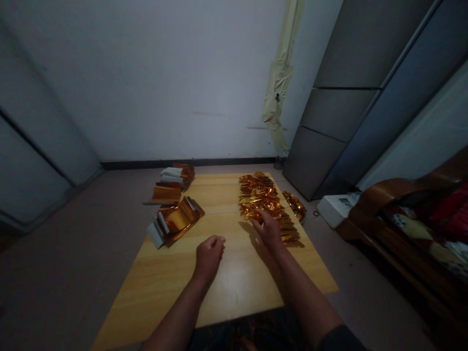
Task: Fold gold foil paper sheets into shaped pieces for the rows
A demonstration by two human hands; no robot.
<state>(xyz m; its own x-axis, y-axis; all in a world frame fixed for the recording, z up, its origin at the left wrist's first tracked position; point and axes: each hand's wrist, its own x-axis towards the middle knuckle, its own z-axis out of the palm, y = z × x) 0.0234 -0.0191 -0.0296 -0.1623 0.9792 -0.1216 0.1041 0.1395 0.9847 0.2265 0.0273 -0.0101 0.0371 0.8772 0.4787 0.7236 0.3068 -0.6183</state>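
Observation:
My right hand (269, 228) reaches onto the near edge of a heap of folded gold foil pieces (263, 197) on the right side of a low wooden table (226, 278); its fingers are curled onto the foil. My left hand (209, 253) rests on the bare tabletop near the middle, its fingers curled in a loose fist with nothing visible in them. Stacks of flat gold foil sheets with white backing (176, 222) lie on the table's left side, apart from both hands.
More foil stacks (175, 179) sit at the table's far left corner. A few foil pieces (295, 205) hang off the right edge. A grey cabinet (329, 136) stands at the back right, a wooden seat (413, 214) with cloth at right, and a white box (336, 209) on the floor.

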